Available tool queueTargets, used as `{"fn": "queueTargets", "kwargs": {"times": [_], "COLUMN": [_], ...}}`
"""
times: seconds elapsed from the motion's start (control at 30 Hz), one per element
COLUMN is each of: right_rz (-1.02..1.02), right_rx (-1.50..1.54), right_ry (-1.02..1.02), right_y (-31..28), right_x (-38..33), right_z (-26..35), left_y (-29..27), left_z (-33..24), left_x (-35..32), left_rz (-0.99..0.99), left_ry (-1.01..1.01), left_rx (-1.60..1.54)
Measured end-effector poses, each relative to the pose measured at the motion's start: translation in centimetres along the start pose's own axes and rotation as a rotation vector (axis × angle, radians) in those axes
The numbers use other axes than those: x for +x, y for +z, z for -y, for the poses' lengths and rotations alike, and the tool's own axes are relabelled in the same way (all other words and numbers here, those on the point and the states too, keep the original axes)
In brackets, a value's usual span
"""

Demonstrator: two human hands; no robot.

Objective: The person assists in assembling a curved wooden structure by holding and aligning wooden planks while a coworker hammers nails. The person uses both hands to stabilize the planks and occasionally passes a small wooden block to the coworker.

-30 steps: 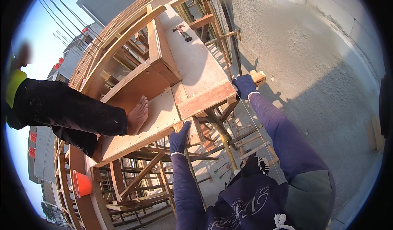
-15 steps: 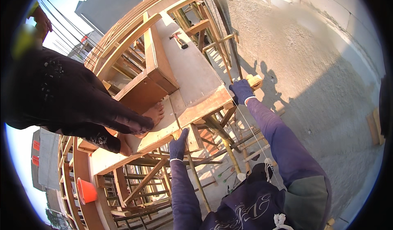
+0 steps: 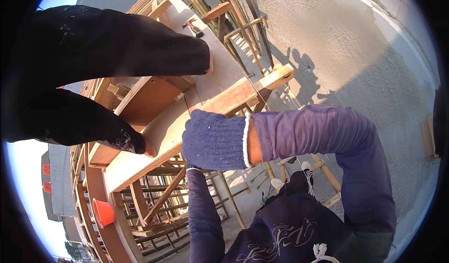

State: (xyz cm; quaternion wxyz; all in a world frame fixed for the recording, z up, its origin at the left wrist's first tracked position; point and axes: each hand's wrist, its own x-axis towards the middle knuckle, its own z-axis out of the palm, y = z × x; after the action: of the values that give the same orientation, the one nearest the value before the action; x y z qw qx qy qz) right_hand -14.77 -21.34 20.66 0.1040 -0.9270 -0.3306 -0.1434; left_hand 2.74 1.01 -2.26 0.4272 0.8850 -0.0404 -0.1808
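My right hand (image 3: 215,141), in a dark blue knitted glove, reaches across to the left, closed at the front edge of the wooden formwork beam (image 3: 224,101). Its curled fingers face away, so whatever they hold is hidden. Behind and below it, my left hand (image 3: 192,166) is almost fully covered; only a bit of glove at the wrist shows. The left forearm rises from below toward the same spot on the beam. At the beam's right end, a short timber block (image 3: 277,77) sticks out, with no hand on it.
Another person's dark-trousered legs (image 3: 140,43) stand barefoot on the platform (image 3: 206,83). A hammer (image 3: 192,28) lies farther back on it. An orange bucket (image 3: 104,212) hangs at lower left. Bamboo poles (image 3: 230,202) stand beneath; a rough plastered wall (image 3: 327,43) is at right.
My right hand has left the timber block at the right and crossed over to my left hand. The other person's nearer-to-back leg has stepped to the right along the platform.
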Motion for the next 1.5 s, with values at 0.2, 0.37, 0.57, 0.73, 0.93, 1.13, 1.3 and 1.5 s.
{"fn": "queueTargets", "kwargs": {"times": [0.2,0.37,0.57,0.73,0.93,1.13,1.3,1.5], "right_rz": [-0.022,-0.026,0.040,0.213,0.356,0.166,0.135,0.116], "right_rx": [-0.025,-0.097,-0.217,-0.154,-0.260,-0.462,-0.489,-0.540], "right_ry": [-0.286,-0.238,0.190,0.885,0.843,0.787,0.790,0.807], "right_y": [-1.7,-4.5,-3.8,8.3,22.1,24.0,23.7,25.0], "right_x": [0.2,-3.6,-11.5,-16.2,-13.7,-13.8,-13.8,-14.7], "right_z": [9.7,8.6,-4.2,-20.5,-25.3,-24.8,-24.3,-25.6], "left_y": [-1.3,-1.4,-0.9,0.5,-0.6,-0.7,-0.5,-0.4], "left_z": [1.4,1.3,2.2,-1.5,-1.4,-0.6,-0.2,-0.1], "left_x": [-0.4,-0.5,-0.2,-1.2,-2.1,-1.4,-1.3,-1.0], "left_rz": [0.007,0.092,-0.031,-0.011,-0.061,-0.014,0.001,0.033], "left_ry": [-0.001,0.276,0.187,0.051,-0.057,-0.086,0.057,0.048], "left_rx": [-0.229,0.228,0.051,0.028,0.036,0.078,0.183,0.175]}}
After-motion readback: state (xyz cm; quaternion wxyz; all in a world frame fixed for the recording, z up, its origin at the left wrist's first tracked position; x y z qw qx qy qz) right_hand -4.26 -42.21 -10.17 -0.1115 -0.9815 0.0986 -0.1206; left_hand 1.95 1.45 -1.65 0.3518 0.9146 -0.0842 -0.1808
